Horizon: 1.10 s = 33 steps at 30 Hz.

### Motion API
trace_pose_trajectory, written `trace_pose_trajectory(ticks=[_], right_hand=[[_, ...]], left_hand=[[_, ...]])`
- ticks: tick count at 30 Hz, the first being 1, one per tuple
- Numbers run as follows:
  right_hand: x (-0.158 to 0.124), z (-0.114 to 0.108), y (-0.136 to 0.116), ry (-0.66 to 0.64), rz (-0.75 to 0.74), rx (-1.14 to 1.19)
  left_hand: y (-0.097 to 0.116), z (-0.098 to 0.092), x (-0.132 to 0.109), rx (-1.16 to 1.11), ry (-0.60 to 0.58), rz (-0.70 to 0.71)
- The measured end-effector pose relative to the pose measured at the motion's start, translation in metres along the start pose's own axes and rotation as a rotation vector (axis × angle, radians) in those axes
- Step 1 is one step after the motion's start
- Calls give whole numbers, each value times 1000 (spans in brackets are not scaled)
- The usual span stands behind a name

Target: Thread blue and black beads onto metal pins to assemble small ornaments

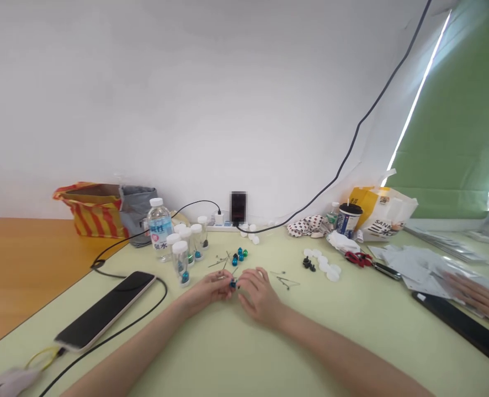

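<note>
While both forearms reach in from the bottom of the view, the left hand point(207, 292) and right hand point(259, 298) meet at the middle of a pale green surface point(211, 353). Their fingers are drawn close together on a small blue bead point(233, 283), pinched between them and partly hidden; whether anything passes through it cannot be told.

Far to the left of the left hand lies a black phone point(106, 310), with a black cable point(145, 309) curving beside it. Ahead of the same hand, a clear water bottle point(159, 229) stands behind a group of clear vials with white caps point(180, 263), some holding blue or green beads.

Just ahead of the hands are thin metal pins point(223, 263) and a small cluster of blue and green beads point(240, 255). Just right of the right hand lie a few bent wires point(286, 282). Farther right of it come black beads point(308, 263), a row of round white caps point(323, 266), and red-handled scissors point(358, 259). Well right of the right hand, another person's hand point(474, 295) rests on loose white sheets point(414, 273).
</note>
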State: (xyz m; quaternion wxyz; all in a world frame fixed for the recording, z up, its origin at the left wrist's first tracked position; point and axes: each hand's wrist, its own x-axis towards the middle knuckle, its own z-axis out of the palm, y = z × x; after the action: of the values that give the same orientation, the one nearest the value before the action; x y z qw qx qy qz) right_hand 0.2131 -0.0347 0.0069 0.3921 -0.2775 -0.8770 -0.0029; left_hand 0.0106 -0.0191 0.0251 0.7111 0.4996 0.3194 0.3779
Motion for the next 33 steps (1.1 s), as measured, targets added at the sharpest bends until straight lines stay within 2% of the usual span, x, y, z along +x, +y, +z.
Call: trace_pose_trajectory(ticks=[6,9,12,20,25,33], right_hand=[[24,6,-18,202,358,42],[36,14,-17,304,514,11],[39,20,-11,357,607,2],[23,20,-8,334,611,84],[17,21,-9,358,642,135],[16,23,-6,388,656,272]], left_hand=[[4,9,11,-37,-5,74],[1,20,22,-60,-4,119],[-6,28,29,-75,7,134],[-23,26,26,-103,83,139],[-24,26,27,-104,107,144],[-17,32,22,-99,61,149]])
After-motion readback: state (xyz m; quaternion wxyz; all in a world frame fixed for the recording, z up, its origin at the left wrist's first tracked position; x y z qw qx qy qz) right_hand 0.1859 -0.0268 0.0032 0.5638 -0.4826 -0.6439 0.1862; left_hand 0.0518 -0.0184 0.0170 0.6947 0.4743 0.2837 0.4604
